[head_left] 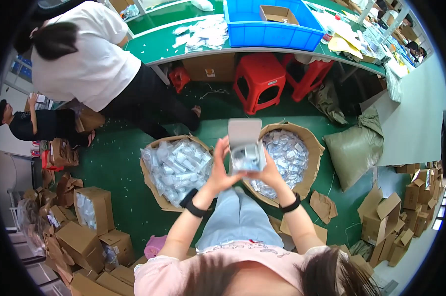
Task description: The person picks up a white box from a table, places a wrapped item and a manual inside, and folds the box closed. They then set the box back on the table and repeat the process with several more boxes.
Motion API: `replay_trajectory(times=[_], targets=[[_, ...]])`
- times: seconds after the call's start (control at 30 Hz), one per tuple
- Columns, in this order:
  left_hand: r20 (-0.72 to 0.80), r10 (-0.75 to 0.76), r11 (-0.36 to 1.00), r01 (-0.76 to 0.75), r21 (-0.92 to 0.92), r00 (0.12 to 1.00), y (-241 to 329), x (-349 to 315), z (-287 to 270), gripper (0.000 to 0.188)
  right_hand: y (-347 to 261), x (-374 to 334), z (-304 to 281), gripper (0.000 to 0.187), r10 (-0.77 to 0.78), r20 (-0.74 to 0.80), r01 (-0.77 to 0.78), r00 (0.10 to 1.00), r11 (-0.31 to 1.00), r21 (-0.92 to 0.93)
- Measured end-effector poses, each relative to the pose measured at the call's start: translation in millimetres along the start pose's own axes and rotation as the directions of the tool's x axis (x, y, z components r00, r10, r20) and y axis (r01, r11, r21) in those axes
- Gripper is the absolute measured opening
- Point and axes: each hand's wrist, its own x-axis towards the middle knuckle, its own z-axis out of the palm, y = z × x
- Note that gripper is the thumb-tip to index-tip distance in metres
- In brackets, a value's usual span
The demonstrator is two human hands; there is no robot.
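A small white box (244, 129) with its lid raised is between my two hands, above the gap between two large cartons. Inside it lie a pale item and something in clear plastic, too small to name. My left hand (221, 170) grips the box's left side, its thumb along the near edge. From the right, my right hand (269, 168) is closed round the other side. Below on the left, an open carton (151, 185) holds clear-bagged white parts (178, 165). The right-hand open carton (311, 167) is full of small clear packets (287, 158).
A green workbench (159, 44) carries a blue bin (274, 37) and loose packets; red stools (260, 81) stand beneath. A person in white (85, 54) stands at left, another person (40, 123) farther off. A stuffed sack (356, 148) and cardboard boxes (82, 244) lie around.
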Motion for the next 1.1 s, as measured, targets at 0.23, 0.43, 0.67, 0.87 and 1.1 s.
replay_trajectory(times=[0.23, 0.43, 0.67, 0.87, 1.1], targets=[[0.160, 0.195, 0.965, -0.218, 0.148, 0.968, 24, 105, -60, 0.058, -65, 92, 16, 0.088, -0.147, -0.002, 0.146, 0.989, 0.983, -0.110], [0.223, 0.137, 0.909, -0.212, 0.360, 0.965, 5, 189, -103, 0.044, -67, 185, 15, 0.087, -0.180, 0.014, 0.181, 0.983, 0.975, -0.129], [-0.444, 0.163, 0.948, -0.015, 0.318, 0.881, -98, 334, -202, 0.047, -24, 228, -19, 0.064, -0.204, -0.183, 0.052, 0.962, 0.790, -0.611], [-0.482, 0.540, 0.577, 0.113, 0.809, 0.690, -175, 491, -314, 0.055, 42, 186, -57, 0.053, 0.117, -0.493, -0.361, 0.862, 0.823, -0.438], [-0.452, 0.556, 0.393, 0.258, 0.882, 0.697, -273, 576, -393, 0.062, 97, 136, -76, 0.050, 0.215, -0.665, -0.627, 0.715, 0.616, -0.476]])
